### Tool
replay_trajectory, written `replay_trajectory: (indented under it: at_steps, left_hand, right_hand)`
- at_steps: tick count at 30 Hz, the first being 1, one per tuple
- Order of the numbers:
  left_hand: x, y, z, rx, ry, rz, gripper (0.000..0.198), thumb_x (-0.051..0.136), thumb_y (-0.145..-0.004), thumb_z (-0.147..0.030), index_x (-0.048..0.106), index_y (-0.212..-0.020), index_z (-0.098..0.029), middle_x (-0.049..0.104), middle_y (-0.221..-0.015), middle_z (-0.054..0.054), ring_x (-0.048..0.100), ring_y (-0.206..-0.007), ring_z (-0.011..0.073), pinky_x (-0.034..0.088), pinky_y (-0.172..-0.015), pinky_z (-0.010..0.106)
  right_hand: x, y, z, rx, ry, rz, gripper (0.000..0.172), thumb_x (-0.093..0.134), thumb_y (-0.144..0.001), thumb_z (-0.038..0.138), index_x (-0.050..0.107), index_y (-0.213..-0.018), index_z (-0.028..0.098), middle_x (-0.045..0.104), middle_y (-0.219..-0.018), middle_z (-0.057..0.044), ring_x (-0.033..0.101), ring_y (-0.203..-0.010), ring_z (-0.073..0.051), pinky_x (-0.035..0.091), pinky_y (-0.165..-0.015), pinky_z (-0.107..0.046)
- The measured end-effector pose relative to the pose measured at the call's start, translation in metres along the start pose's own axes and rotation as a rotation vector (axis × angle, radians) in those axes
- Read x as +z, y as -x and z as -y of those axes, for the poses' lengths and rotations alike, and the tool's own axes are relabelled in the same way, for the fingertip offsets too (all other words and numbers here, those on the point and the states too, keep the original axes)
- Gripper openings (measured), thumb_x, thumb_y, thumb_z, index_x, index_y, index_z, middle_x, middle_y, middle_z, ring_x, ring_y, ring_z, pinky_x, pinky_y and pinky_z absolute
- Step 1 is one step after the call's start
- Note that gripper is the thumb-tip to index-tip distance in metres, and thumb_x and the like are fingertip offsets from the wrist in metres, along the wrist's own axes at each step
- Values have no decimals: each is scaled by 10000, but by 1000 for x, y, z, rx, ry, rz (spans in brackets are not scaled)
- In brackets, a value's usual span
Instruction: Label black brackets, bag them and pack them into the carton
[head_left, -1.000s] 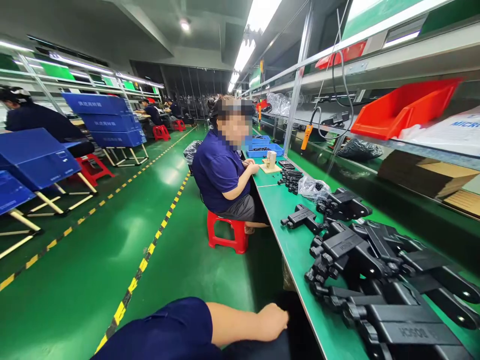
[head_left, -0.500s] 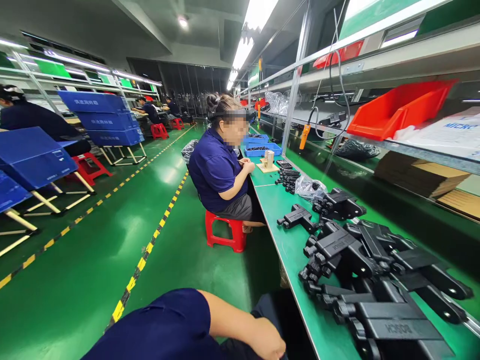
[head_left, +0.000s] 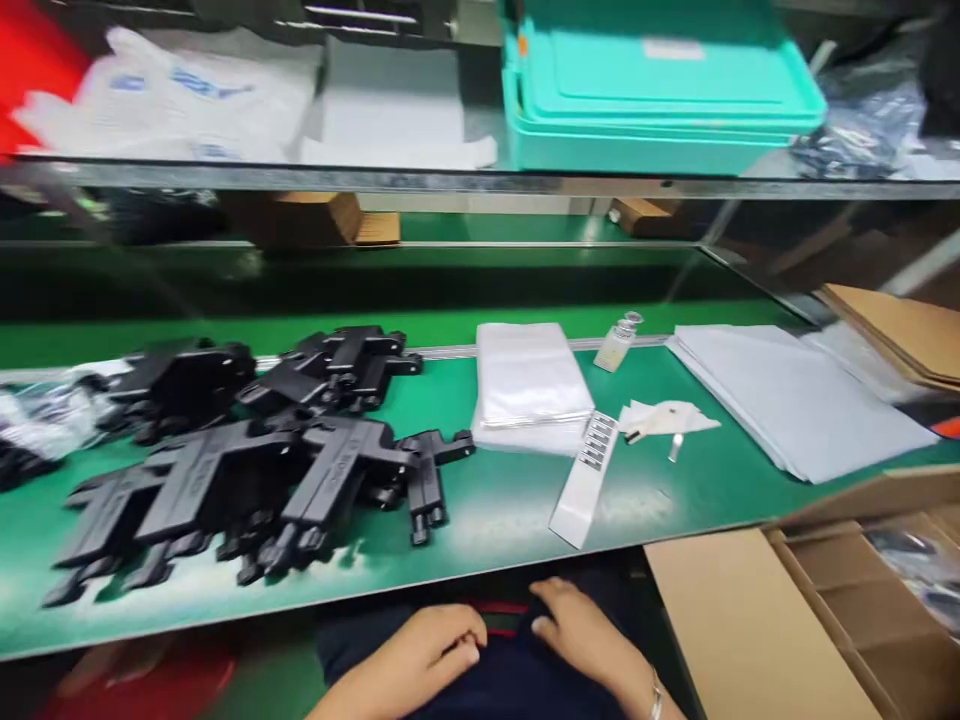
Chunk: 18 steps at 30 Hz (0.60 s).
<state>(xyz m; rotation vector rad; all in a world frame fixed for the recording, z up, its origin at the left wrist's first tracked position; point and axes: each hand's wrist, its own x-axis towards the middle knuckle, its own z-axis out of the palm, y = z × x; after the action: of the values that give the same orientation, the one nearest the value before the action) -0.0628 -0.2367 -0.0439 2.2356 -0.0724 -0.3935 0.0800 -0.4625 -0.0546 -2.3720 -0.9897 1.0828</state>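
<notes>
My left hand (head_left: pixel 424 650) and my right hand (head_left: pixel 577 630) rest on my lap below the front edge of the green bench (head_left: pixel 510 515). Both lie flat with fingers loosely stretched and hold nothing. A pile of black plastic parts (head_left: pixel 247 460) covers the bench's left half. A stack of clear plastic bags (head_left: pixel 529 385) lies in the middle. A white label strip (head_left: pixel 586 478) lies just in front of the stack, nearest my right hand.
Large white sheets (head_left: pixel 795 395) lie at the right, with a small bottle (head_left: pixel 616 342) behind the bags. An open cardboard box (head_left: pixel 825 610) stands at the lower right. A teal bin (head_left: pixel 652 85) and white bags (head_left: pixel 187 90) sit on the upper shelf.
My view has swung from the aisle and a seated co-worker to face my own bench. Both hands now show on my lap; earlier only my left forearm and hand showed.
</notes>
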Motion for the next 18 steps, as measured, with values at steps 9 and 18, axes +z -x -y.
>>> replay_trajectory:
  at_steps: [9, 18]
  left_hand:
    - [-29, -94, -5, 33, -552, -421, 360, 438, -931, -223, 576, -1260, -177, 533, -1414, 131, 489, -1312, 296, 417, -1069, 496]
    - [-26, -95, 19, -254, -688, -492, 511, 424, -940, -316, 448, -1431, -178, 414, -1514, 128, 431, -1368, 307, 371, -1085, 572]
  right_hand:
    - [-106, 16, -13, -170, -71, -481, 428, 443, -944, 337, 550, -1345, 232, 576, -1352, -116, 520, -1266, -273, 419, -1072, -478]
    - [-123, -47, -74, -100, 429, -425, 500, 424, -947, 307, 433, -1445, 257, 348, -1553, -69, 325, -1431, -268, 290, -1137, -577]
